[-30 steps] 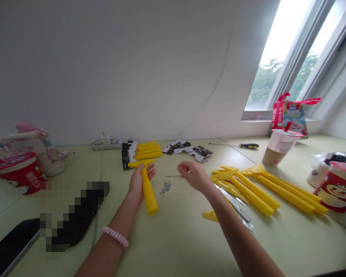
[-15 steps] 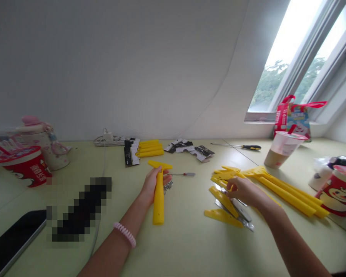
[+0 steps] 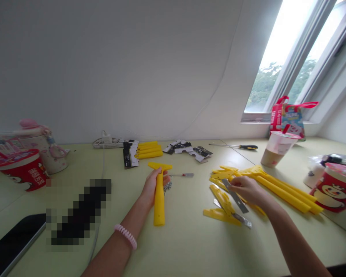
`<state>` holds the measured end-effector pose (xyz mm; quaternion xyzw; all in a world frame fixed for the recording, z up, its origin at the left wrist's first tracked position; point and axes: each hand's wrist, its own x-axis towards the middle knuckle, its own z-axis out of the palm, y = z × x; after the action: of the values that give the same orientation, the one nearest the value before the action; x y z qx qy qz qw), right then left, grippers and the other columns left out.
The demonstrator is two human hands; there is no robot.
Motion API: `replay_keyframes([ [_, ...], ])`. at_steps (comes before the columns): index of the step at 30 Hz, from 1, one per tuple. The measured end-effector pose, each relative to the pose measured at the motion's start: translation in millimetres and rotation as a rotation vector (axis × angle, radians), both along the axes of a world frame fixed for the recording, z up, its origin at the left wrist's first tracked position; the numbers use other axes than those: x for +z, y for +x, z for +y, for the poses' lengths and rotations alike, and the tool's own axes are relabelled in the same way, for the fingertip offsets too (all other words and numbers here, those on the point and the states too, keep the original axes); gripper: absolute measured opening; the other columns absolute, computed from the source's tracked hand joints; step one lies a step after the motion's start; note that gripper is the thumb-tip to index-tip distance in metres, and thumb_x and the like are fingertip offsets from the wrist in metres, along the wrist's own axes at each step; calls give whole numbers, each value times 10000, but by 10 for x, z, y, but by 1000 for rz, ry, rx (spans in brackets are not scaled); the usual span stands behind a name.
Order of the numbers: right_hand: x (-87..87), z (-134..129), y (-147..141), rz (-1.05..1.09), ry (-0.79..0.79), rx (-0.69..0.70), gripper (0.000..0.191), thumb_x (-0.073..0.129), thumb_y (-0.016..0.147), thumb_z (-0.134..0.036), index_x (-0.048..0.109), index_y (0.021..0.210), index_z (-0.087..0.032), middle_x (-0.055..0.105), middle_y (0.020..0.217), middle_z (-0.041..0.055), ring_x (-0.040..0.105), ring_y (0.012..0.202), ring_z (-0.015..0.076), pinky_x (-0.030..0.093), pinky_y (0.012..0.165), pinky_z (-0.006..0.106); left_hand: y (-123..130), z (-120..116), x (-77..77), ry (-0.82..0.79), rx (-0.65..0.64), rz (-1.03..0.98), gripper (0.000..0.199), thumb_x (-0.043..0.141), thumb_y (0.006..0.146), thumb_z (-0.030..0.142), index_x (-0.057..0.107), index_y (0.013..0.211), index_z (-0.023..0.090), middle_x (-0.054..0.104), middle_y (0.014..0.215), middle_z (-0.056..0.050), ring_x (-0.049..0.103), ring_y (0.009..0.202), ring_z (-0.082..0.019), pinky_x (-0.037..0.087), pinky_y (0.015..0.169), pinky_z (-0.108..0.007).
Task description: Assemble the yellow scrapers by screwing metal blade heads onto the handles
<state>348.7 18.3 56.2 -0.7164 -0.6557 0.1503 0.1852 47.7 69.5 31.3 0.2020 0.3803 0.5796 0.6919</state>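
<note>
The left hand (image 3: 153, 187) has its fingers closed round a yellow plastic scraper (image 3: 159, 204), hiding its neck; the right hand (image 3: 246, 190) narrowly pinches a steel blade (image 3: 238, 202), the grip partly hidden

The scraper handle (image 3: 159, 200) is smooth, faintly glossy yellow plastic, the blade (image 3: 235, 195) thin bright steel, the cards (image 3: 184, 149) printed paper, and the bench (image 3: 190, 246) smooth and matt
</note>
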Motion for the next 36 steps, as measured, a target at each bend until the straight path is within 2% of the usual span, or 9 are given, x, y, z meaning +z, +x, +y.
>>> replay_keyframes([
  [5, 355, 48, -192, 225, 83, 15, 231, 487, 694, -373, 592, 670, -170, 621, 651, 55, 565, 601, 170, 410, 528, 279, 49, -32, 17, -33, -49, 65, 159, 554, 753, 183, 525, 891, 110, 629, 734, -53, 586, 483, -73, 517, 503, -174],
  [8, 487, 134, -454, 575, 86, 120, 218, 460, 730, -345, 577, 755, -163, 655, 788, 79, 599, 691, 164, 445, 590, 268, 86, -67, 26, -38, -110, 113, 160, 548, 753, 197, 530, 888, 112, 620, 748, -53, 569, 464, -67, 511, 488, -177],
  [10, 513, 230, -645, 759, 74, 138, 200, 473, 737, -338, 551, 745, -154, 657, 745, 80, 606, 673, 156, 448, 590, 258, 108, -103, 42, -12, -166, 141, 161, 550, 751, 209, 534, 879, 113, 612, 756, -55, 566, 475, -69, 513, 495, -186],
  [15, 301, 577, -1021, 1172, 50, 260, 187, 578, 703, -307, 551, 807, -153, 653, 688, 44, 597, 630, 112, 431, 529, 186, 159, -199, 79, 94, -360, 204, 218, 545, 749, 247, 531, 926, 121, 593, 764, -55, 559, 475, -82, 502, 471, -211],
  [18, 70, 721, -1162, 1367, 40, 206, 167, 609, 684, -257, 547, 802, -158, 655, 654, 31, 581, 574, 85, 418, 469, 143, 193, -213, 53, 99, -402, 230, 232, 532, 754, 255, 521, 941, 118, 584, 743, -53, 554, 462, -88, 493, 456, -219],
  [23, -114, 736, -1217, 1425, -30, 151, 84, 621, 654, -181, 551, 664, -137, 670, 662, 63, 561, 480, 69, 464, 456, 141, 211, -180, -34, 73, -410, 259, 265, 522, 759, 276, 503, 963, 108, 593, 747, -59, 549, 441, -91, 485, 437, -223],
  [27, -105, 709, -1152, 1513, 73, 141, 78, 654, 621, -170, 594, 656, -136, 683, 746, 77, 635, 655, 128, 532, 637, 206, 181, -159, -74, 81, -451, 234, 268, 502, 773, 267, 505, 991, 112, 601, 765, -59, 557, 449, -84, 489, 454, -211],
  [31, -146, 670, -1170, 1542, 223, 338, 87, 681, 622, -193, 621, 681, -170, 666, 932, 53, 602, 930, 177, 455, 887, 315, 161, -155, -89, 100, -480, 240, 282, 502, 774, 280, 502, 1003, 116, 602, 786, -66, 568, 467, -90, 489, 459, -214],
  [36, -190, 580, -1300, 1257, 214, 525, 65, 675, 607, -166, 645, 663, -180, 584, 1102, 62, 522, 1061, 224, 425, 892, 359, 153, -177, -67, 146, -493, 221, 312, 497, 773, 302, 494, 1034, 131, 588, 807, -62, 574, 495, -95, 495, 484, -230],
])
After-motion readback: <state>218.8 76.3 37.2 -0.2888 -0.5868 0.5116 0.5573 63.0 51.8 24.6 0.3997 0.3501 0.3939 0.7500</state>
